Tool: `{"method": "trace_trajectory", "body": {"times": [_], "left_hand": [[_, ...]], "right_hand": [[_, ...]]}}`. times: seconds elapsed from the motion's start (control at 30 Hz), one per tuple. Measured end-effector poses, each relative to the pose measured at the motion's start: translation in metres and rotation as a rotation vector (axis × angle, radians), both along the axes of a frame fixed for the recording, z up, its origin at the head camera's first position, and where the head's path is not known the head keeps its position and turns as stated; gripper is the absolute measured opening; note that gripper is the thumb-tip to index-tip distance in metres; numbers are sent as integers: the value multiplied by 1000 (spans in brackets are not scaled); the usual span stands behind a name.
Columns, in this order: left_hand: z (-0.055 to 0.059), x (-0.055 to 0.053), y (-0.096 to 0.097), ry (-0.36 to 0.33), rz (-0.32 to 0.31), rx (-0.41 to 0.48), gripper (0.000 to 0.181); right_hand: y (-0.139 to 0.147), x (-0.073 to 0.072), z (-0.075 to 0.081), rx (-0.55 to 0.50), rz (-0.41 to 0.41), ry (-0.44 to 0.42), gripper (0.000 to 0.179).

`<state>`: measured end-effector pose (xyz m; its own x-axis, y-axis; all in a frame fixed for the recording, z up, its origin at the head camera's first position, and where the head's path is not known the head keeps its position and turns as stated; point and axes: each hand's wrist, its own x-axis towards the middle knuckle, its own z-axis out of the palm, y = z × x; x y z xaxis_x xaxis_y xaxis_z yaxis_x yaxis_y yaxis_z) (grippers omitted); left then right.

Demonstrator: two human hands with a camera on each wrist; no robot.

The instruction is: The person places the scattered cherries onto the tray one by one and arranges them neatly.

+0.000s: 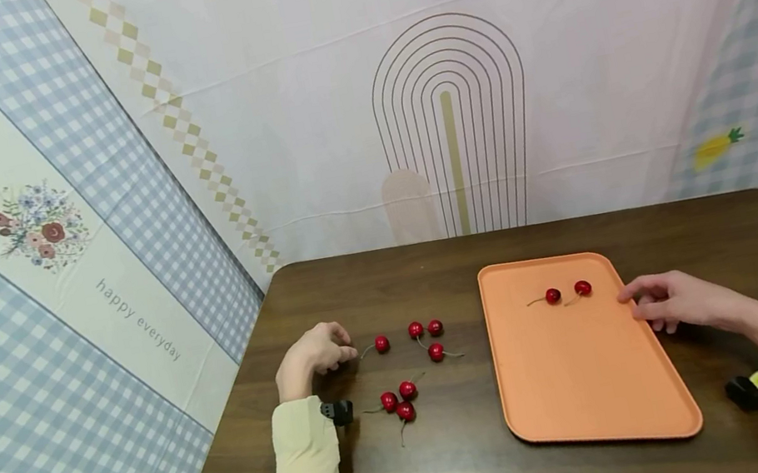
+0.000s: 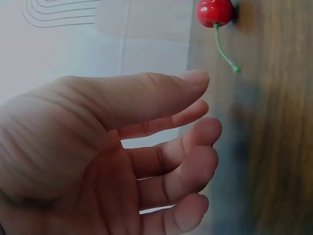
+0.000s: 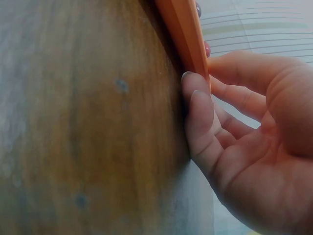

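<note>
My left hand [image 1: 319,351] hovers low over the left part of the table, fingers loosely bent and nothing between them. Just right of its fingertips lies a single red cherry [image 1: 382,344], its green stem pointing toward the hand; the left wrist view shows that cherry [image 2: 215,11] apart from the thumb. With thumb and fingers, my right hand [image 1: 683,299] pinches the right rim of an orange tray [image 1: 581,387]. Two cherries, one of them this cherry [image 1: 583,288], lie near the tray's far end. In the right wrist view the fingers [image 3: 201,112] press against the tray's outer side [image 3: 183,29].
Three cherries cluster behind, including a front cherry [image 1: 437,352]. Another three sit nearer me, around a cherry [image 1: 406,412]. All rest on a dark wooden table [image 1: 458,468], whose far edge meets a patterned cloth backdrop [image 1: 304,157]. Checked cloth [image 1: 167,375] hangs along the left.
</note>
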<state>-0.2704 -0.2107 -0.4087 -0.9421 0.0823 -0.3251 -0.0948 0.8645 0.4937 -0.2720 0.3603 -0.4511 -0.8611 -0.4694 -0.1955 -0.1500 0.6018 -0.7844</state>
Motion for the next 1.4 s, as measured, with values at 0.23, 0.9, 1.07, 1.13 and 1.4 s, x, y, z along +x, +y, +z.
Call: {"method": "trace_trajectory", "body": {"times": [0.23, 0.9, 1.07, 1.13, 1.4], "left_hand": [[-8, -4, 5, -3, -37, 67, 13], [-11, -8, 21, 29, -113, 28, 10], [-2, -7, 34, 123, -169, -36, 8], [4, -8, 41, 152, -187, -60, 8], [24, -17, 73, 243, -244, -98, 8]], "right_hand": [[3, -1, -1, -3, 10, 20, 43], [2, 0, -1, -22, 8, 7, 42], [4, 1, -1, -10, 11, 12, 41], [4, 1, -1, -16, 14, 10, 41], [1, 0, -2, -14, 7, 3, 43]]}}
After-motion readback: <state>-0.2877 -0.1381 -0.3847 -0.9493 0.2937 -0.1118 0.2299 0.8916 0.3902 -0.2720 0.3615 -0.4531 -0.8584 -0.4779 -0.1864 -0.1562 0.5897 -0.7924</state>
